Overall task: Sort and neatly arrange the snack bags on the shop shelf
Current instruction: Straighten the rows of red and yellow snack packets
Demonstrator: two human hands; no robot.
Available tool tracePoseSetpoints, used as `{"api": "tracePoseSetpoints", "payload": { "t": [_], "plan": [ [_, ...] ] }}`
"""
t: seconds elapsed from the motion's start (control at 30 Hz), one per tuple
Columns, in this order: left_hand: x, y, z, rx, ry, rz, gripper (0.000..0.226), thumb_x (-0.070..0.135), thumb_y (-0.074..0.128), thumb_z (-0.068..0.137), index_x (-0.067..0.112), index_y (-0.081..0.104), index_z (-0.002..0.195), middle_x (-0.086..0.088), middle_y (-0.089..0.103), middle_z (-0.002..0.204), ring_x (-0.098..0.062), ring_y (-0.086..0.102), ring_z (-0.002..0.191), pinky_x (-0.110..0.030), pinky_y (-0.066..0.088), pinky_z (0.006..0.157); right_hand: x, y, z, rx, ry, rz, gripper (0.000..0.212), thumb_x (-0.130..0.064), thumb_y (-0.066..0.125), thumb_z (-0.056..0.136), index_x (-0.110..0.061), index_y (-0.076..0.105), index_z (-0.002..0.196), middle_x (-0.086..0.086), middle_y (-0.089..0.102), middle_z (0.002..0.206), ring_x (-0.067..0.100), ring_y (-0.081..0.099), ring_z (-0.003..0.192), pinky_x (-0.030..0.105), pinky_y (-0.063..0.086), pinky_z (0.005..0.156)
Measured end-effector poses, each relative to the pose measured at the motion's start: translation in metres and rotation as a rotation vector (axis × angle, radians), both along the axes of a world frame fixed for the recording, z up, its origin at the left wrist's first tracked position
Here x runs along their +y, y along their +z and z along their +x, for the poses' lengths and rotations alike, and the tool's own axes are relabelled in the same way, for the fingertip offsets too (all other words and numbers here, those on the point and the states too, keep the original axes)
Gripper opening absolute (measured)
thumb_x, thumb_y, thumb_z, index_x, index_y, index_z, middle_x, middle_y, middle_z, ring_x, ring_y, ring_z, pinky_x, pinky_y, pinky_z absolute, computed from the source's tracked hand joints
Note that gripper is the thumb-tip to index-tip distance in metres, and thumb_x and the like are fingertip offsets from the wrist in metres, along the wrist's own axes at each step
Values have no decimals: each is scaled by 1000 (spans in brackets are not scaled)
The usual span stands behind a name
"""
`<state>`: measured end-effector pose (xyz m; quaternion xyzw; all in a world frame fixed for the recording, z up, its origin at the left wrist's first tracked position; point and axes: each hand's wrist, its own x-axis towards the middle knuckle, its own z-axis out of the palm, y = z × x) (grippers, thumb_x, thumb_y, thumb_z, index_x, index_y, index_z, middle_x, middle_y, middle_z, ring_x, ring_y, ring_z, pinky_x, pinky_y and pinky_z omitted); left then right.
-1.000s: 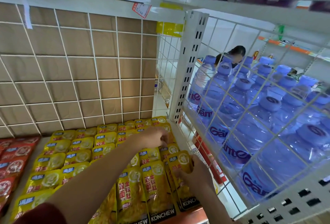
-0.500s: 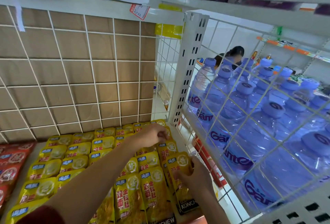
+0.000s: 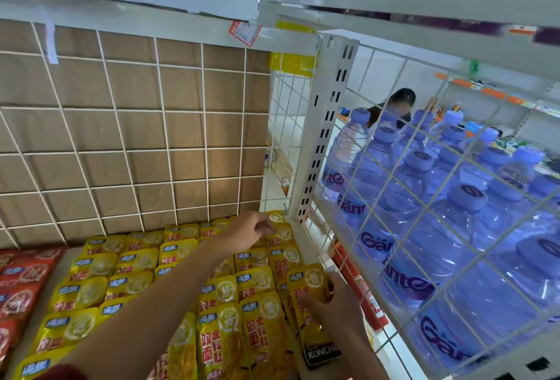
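Note:
Several rows of overlapping yellow snack bags point(image 3: 133, 285) lie flat on the shelf. My left hand point(image 3: 247, 229) reaches to the back right corner and pinches the top of a yellow bag point(image 3: 283, 232) there. Nearer the front, my right hand point(image 3: 336, 304) grips the rightmost yellow bag point(image 3: 306, 281) by its right edge, thumb across its face. That bag lies at the end of the row, close to the wire side panel.
Red snack bags point(image 3: 21, 282) fill the shelf's left side. A wire grid with a brown backing point(image 3: 136, 137) closes the back. A white slotted upright point(image 3: 324, 137) and wire side panel point(image 3: 424, 198) bound the right, with large blue water bottles point(image 3: 454, 228) behind. A person point(image 3: 400, 104) is far behind.
The view has tilted and shifted slightly. My left hand stays at the back right bags, my right hand stays on the rightmost bag; both moved only a little.

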<state>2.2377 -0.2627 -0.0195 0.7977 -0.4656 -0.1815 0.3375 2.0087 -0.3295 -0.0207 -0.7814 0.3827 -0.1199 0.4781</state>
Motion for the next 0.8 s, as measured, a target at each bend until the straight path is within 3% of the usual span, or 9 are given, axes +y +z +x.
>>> {"api": "tracePoseSetpoints", "payload": {
  "t": [0.07,0.17,0.23,0.37,0.57,0.67,0.8],
  "plan": [
    [3,1,-1,-29,-61,85,10,19,61,89,14,67,97,9,60,81,-4,55,73,-15,40,65,-1,-2,1,6,1,0,31,-32,77,73,-31,54,93,-13,66,88,1,62,78,14,42,57],
    [0,-1,-6,-37,-131,158,19,28,69,83,16,67,97,9,59,81,-8,56,79,-20,43,69,-2,-5,1,6,3,-3,31,-31,79,71,-28,57,93,-9,68,88,5,65,77,22,49,63],
    [-4,-2,-9,-85,-116,173,22,31,70,81,15,67,96,7,59,83,-9,55,79,-23,43,70,-3,-7,2,-4,2,5,32,-30,79,71,-27,58,95,-8,68,88,4,65,75,20,49,61],
    [-10,-4,-11,-120,-92,181,18,29,71,81,16,67,91,6,58,84,-10,54,81,-24,42,70,-5,-9,2,-27,-3,7,33,-30,79,72,-25,58,97,-9,68,88,3,65,75,14,44,56],
    [-12,-3,-9,-59,-54,147,12,21,62,88,11,64,96,6,54,84,-11,50,83,-21,37,65,-9,-13,6,-51,-34,-4,32,-29,80,69,-24,59,92,-7,69,86,8,67,75,34,55,70],
    [-12,-2,-9,-48,-44,136,14,22,62,89,11,64,97,8,52,81,-11,50,80,-16,35,59,-9,-11,12,-70,-39,-13,28,-27,79,71,-24,58,89,-9,68,82,5,65,72,28,53,66],
    [-12,-1,-10,-77,-50,126,14,21,63,88,11,66,97,4,55,85,-11,51,81,-20,37,63,-10,-10,19,-96,-59,-26,27,-24,79,71,-24,57,86,-9,66,80,3,63,73,29,52,67]
  ]
}}
